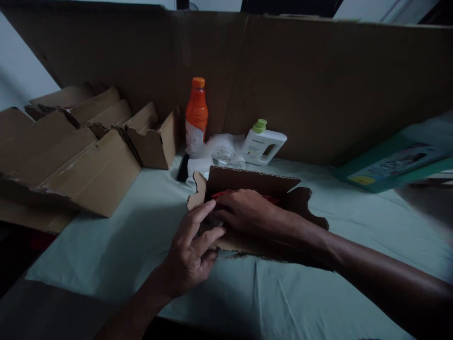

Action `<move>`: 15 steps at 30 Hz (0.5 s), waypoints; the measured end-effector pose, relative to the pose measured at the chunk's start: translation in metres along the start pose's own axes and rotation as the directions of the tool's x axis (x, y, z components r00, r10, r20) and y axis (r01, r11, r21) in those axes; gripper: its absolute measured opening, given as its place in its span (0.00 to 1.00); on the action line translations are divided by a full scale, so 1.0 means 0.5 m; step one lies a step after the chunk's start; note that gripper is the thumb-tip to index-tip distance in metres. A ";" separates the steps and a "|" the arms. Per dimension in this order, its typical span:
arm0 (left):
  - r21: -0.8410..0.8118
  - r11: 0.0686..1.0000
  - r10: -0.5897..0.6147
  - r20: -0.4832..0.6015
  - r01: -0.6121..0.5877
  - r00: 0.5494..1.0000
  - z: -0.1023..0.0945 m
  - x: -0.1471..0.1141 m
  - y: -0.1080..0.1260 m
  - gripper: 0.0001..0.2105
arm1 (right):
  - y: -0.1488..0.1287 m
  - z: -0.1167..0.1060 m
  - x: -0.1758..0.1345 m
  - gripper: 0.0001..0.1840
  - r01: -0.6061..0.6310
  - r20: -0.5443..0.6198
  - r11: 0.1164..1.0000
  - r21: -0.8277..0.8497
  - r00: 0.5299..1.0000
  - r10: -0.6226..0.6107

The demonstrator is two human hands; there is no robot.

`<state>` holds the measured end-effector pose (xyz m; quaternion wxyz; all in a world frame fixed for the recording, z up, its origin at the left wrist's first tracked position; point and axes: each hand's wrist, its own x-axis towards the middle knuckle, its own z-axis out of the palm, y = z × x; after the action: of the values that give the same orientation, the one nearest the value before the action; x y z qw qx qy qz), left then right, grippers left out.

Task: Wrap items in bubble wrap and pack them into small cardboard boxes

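A small open-topped cardboard box (253, 179) with torn, uneven edges stands in front of me on the cloth. My left hand (191, 248) grips its near left corner, some fingers over the wall and others outside. My right hand (244, 210) reaches down into the box from the right, its fingertips hidden. Something red (221, 193) shows beside the right hand inside; its kind is not clear. Whether the right hand holds it is hidden.
Behind the box are crumpled bubble wrap (226, 146), an orange bottle (197, 111) and a white jug with a green cap (264, 145). Several cardboard boxes (102, 174) stand left. A large teal container (392, 160) leans at right. A tall cardboard panel (318, 85) closes the back.
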<state>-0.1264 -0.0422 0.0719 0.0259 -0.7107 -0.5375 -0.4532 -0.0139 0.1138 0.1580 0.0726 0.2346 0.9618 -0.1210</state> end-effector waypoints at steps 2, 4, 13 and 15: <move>0.045 0.999 -0.016 -0.100 0.020 0.995 -0.003 -0.025 0.000 0.27 | 0.033 -0.021 -0.069 0.13 0.055 -0.204 0.988 0.145 0.979 -0.024; 0.018 0.996 -0.084 -0.239 0.090 0.967 -0.001 -0.058 -0.006 0.33 | 0.075 -0.027 -0.169 0.14 0.038 -0.479 0.968 0.247 0.873 0.088; -0.378 0.718 -0.599 0.091 0.584 0.795 0.089 -0.114 -0.053 0.32 | 0.156 0.232 -0.350 0.28 -0.238 -0.469 0.729 0.641 0.630 0.618; -0.449 0.668 -0.602 0.144 0.594 0.785 0.109 -0.083 -0.048 0.29 | 0.155 0.267 -0.286 0.24 -0.132 -0.489 0.745 0.654 0.678 0.549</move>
<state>-0.1125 -0.0342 0.0012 -0.2930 -0.4754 -0.6132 -0.5587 0.1592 0.0830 0.0422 -0.3195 0.4561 0.7763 -0.2953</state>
